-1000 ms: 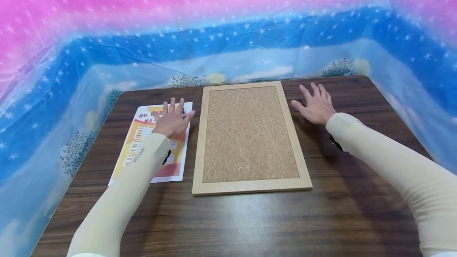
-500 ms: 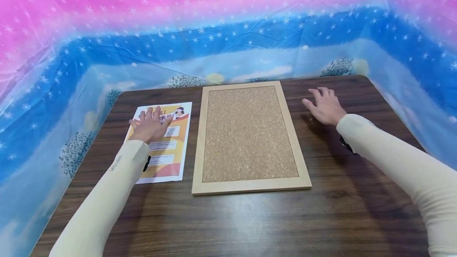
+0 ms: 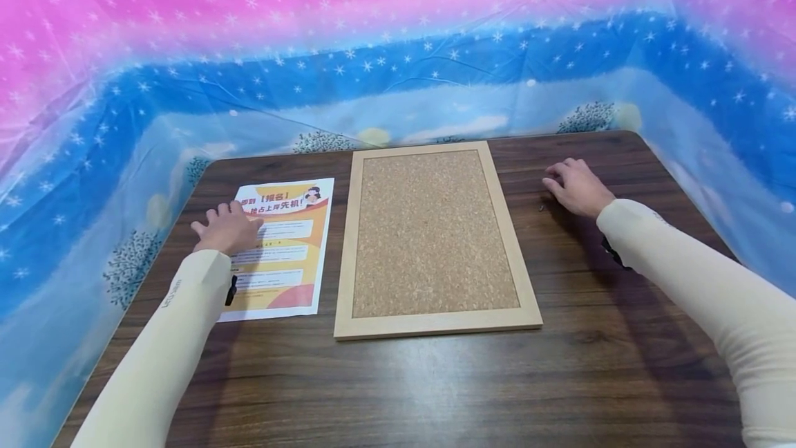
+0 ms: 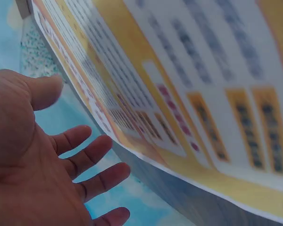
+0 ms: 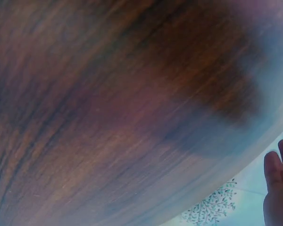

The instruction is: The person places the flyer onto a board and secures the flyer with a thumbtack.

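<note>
Left hand (image 3: pixel 226 228) held loosely spread, nothing gripped; poster (image 3: pixel 282 258) positioned beneath it and rightward. Corkboard (image 3: pixel 435 234) between hands. Right hand (image 3: pixel 578 189) relaxed, apparently unladen. Reach judged in progress; for lifting, poster edge would need to be pinched.

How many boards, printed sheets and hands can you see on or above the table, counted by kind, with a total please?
Cork board: 1
Printed sheet: 1
Hands, left hand and right hand: 2
Total: 4
</note>
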The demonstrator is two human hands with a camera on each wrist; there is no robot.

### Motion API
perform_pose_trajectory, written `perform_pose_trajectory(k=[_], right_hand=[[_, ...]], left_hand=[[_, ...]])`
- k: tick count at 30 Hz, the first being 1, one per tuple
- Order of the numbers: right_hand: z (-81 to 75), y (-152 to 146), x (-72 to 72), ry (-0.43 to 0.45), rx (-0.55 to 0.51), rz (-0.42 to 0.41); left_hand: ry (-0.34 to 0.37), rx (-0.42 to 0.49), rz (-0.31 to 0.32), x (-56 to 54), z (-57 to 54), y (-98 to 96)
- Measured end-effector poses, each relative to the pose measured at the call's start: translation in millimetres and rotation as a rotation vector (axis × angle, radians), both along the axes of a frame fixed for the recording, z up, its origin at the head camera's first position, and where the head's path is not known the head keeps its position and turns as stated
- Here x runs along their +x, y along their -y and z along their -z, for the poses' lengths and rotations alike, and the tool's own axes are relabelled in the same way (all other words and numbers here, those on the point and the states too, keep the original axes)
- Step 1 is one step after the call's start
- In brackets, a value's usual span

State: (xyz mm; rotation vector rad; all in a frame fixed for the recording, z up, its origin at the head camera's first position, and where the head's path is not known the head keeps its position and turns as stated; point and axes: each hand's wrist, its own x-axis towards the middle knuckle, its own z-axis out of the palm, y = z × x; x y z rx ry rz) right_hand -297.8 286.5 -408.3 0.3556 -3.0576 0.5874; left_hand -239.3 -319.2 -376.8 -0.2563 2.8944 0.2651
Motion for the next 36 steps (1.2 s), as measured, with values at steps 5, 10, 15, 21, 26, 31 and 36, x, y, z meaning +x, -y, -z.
perform_pose_trajectory(k=[5, 10, 15, 21, 26, 31, 36], right_hand=[[1.8, 1.6, 0.8, 0.025, -0.023, -0.053], [5.4, 1.2, 2.8, 0.046, -0.049, -0.11], [6.9, 0.8, 5.7, 0.031, -0.076, -0.158], [6.3, 2.6, 9.6, 0.019, -0.07, -0.2], [6.4, 6.3, 12.2, -0.002, -0.065, -0.218], [5.8, 7.4, 13.0, 0.0, -0.053, -0.225], [6.6, 4.9, 11.7, -0.012, -0.038, -0.239]], left_hand=[[0.0, 0.0, -0.039, 7.8, -2.6, 14.7], [0.054, -0.039, -0.072, 13.0, -3.7, 25.2], [0.095, -0.057, -0.08, 13.6, -2.5, 29.3], [0.084, -0.062, -0.088, 11.3, 1.0, 29.2], [0.097, -0.041, -0.124, 10.4, 1.6, 29.4], [0.113, 0.017, -0.128, 13.3, -2.0, 35.1], [0.117, 0.039, -0.084, 11.9, 0.1, 43.3]])
